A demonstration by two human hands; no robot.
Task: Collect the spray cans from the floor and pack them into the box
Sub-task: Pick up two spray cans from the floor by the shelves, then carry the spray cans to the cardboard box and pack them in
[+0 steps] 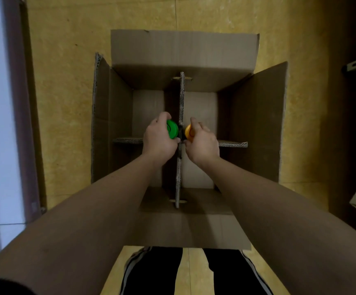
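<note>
Over the divided brown cardboard box [183, 52], the grip of the left hand [159, 139] curls round a green-capped spray can [172, 129], that of the right hand [201, 143] round a yellow-capped spray can [188, 131], both upright, flanking the corrugated divider [182, 99].

- Black trousers [158, 271] with thin white side stripes, just below the near flap of the box [185, 231].
- Forearms [87, 209] bare.
- Dark sleeve edge [0, 287], perhaps, far lower-left of the box.
</note>
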